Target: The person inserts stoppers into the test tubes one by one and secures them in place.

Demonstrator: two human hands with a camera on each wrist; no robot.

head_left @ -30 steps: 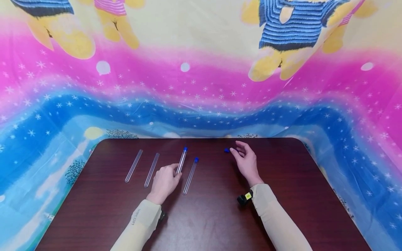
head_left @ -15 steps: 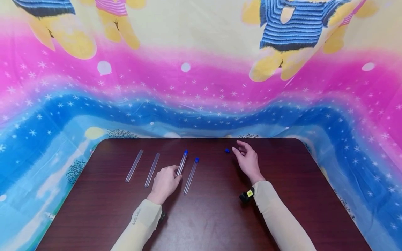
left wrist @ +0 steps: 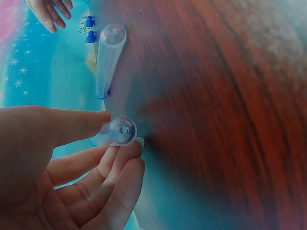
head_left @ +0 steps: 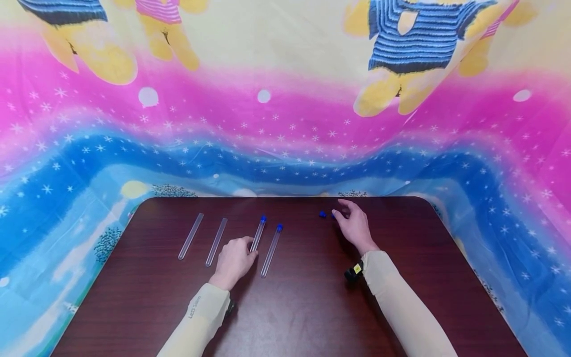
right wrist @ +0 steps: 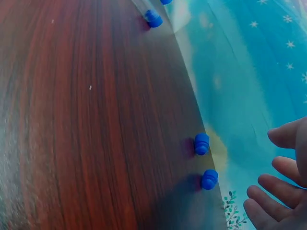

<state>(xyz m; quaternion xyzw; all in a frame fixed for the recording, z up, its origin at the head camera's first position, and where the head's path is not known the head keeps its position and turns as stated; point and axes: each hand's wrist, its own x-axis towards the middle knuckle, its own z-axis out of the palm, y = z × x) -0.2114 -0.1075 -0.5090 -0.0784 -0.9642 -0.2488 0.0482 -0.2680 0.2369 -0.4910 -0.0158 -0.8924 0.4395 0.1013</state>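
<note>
My left hand [head_left: 234, 262] pinches a clear test tube [head_left: 257, 235] with a blue cap [head_left: 263, 218] between thumb and fingers. In the left wrist view the tube's rounded end [left wrist: 123, 130] faces the camera. To its right lies a second capped test tube [head_left: 270, 253]. Two uncapped test tubes [head_left: 191, 236] lie left of the hand, roughly parallel. My right hand [head_left: 354, 226] hovers near the table's back edge with relaxed, parted fingers and nothing in them. Beside it are two loose blue caps [right wrist: 202, 144], one partly hidden by the thumb in the head view.
The dark brown wooden table [head_left: 303, 302] has rounded far corners. A printed cloth [head_left: 285, 124] hangs right behind its back edge and along both sides. Dark wrist cameras [head_left: 354, 271] sit on the sleeved wrists.
The left hand has brought the capped tube slightly down and toward the person. The right hand has shifted a little right, away from the caps, and the second cap now shows by its thumb.
</note>
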